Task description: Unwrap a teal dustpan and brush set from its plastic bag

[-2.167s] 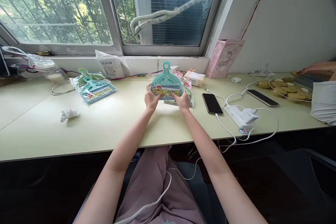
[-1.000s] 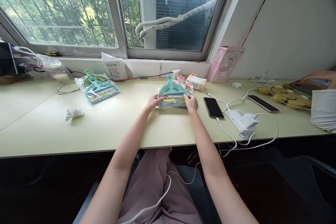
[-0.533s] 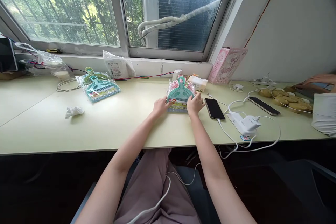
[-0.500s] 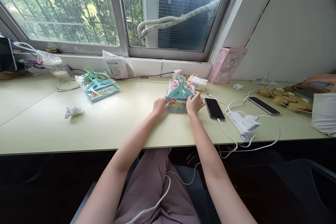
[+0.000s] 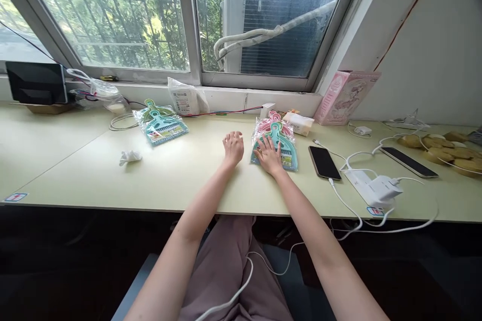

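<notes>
In the head view, a wrapped teal dustpan and brush set lies on the table in front of me, with a pink set showing behind it. My right hand rests on the teal set's left part, fingers spread, not gripping it. To the left, apart from the packs, my left hand is over the bare tabletop, empty, its fingers loosely bent and apart. Further left lies another wrapped set, a blue dustpan and brush, with a green one partly behind it.
A crumpled tissue lies at left. Right of the packs are a black phone on a cable, a white power strip and another phone. Behind stand a tissue pack, a pink box and a tablet.
My left hand has let go of the teal set and moved left. My right hand has shifted from its right edge onto its top. The view has turned left; the other person's hand is out of sight.
</notes>
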Action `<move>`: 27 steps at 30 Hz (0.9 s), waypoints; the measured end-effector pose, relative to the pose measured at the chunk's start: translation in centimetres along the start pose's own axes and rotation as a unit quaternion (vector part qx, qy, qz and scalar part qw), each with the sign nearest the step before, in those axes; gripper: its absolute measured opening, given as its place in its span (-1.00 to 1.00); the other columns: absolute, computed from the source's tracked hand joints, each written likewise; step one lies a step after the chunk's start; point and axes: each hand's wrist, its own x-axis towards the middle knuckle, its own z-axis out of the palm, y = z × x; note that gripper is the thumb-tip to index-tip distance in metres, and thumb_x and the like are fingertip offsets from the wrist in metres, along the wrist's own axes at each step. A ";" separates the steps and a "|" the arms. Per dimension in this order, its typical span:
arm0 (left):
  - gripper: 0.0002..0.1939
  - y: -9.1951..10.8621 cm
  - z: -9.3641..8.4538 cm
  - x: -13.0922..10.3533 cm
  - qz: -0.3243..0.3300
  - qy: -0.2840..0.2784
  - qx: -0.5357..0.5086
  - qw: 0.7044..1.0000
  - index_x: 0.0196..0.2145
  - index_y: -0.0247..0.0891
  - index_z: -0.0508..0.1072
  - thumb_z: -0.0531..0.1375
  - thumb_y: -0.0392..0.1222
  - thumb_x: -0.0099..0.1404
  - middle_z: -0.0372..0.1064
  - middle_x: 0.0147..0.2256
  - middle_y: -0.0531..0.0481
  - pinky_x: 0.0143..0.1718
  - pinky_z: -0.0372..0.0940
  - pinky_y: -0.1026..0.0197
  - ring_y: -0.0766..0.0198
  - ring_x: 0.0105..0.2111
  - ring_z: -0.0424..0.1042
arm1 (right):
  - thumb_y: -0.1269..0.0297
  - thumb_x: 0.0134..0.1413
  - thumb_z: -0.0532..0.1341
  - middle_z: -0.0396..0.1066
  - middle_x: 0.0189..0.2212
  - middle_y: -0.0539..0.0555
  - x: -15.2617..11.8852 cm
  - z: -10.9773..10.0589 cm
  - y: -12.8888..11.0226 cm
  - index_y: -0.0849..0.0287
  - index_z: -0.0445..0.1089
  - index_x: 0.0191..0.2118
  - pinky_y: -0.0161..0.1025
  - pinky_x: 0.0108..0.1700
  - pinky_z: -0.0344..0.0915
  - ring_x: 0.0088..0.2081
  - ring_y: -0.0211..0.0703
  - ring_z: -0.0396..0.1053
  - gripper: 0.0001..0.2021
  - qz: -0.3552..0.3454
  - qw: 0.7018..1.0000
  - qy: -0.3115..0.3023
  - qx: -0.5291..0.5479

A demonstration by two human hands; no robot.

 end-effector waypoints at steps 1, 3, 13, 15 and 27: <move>-0.69 -0.7 -0.4 0.4 -0.028 0.016 0.003 0.999 -0.01 -0.21 0.37 -0.06 -0.26 0.39 0.32 0.04 -0.25 0.16 0.02 -0.08 -0.05 0.09 0.22 | 0.00 0.36 -0.13 -0.15 0.43 0.11 0.1 0.2 0.2 0.03 -0.04 0.39 0.34 0.36 -0.41 0.44 0.02 -0.30 -0.43 0.003 1.000 0.000 -0.002; -0.67 -2.7 -1.2 1.4 -0.082 0.048 0.016 0.995 0.00 -0.23 0.36 -0.01 -0.31 0.32 0.28 0.09 -0.29 0.20 -0.02 -0.11 -0.08 0.15 0.19 | -0.01 0.36 -0.13 -0.18 0.44 0.10 0.4 0.4 0.6 0.03 -0.06 0.40 0.33 0.36 -0.42 0.45 0.02 -0.33 -0.42 0.006 1.000 0.003 -0.007; -0.51 -21.2 -11.7 4.1 -0.272 0.265 0.101 0.920 0.16 -0.42 0.22 0.04 -0.38 0.27 0.13 0.23 -0.42 0.25 0.00 -0.21 -0.14 0.28 0.07 | 0.02 0.37 -0.16 -0.20 0.44 0.07 3.6 1.8 3.6 0.01 -0.07 0.40 0.34 0.37 -0.39 0.44 0.01 -0.31 -0.44 0.001 0.998 0.031 -0.052; -0.52 -23.7 -13.2 4.4 -0.372 0.284 0.110 0.877 0.16 -0.48 0.19 0.08 -0.27 0.32 0.17 0.19 -0.46 0.20 0.11 -0.14 -0.14 0.24 0.13 | 0.02 0.37 -0.17 -0.22 0.44 0.08 4.4 2.2 4.2 0.03 -0.07 0.40 0.36 0.36 -0.40 0.44 0.02 -0.31 -0.44 0.003 0.998 0.040 -0.056; -0.62 -25.0 -15.0 4.7 -0.424 0.123 -0.002 0.897 -0.21 -0.31 0.40 0.39 -0.15 0.05 0.45 -0.06 -0.40 0.04 0.25 -0.13 -0.24 0.06 0.37 | 0.13 0.36 -0.16 0.04 0.36 0.19 4.0 1.7 4.2 0.07 0.08 0.33 0.44 0.32 -0.33 0.39 0.10 -0.07 -0.50 -0.028 0.995 0.100 -0.009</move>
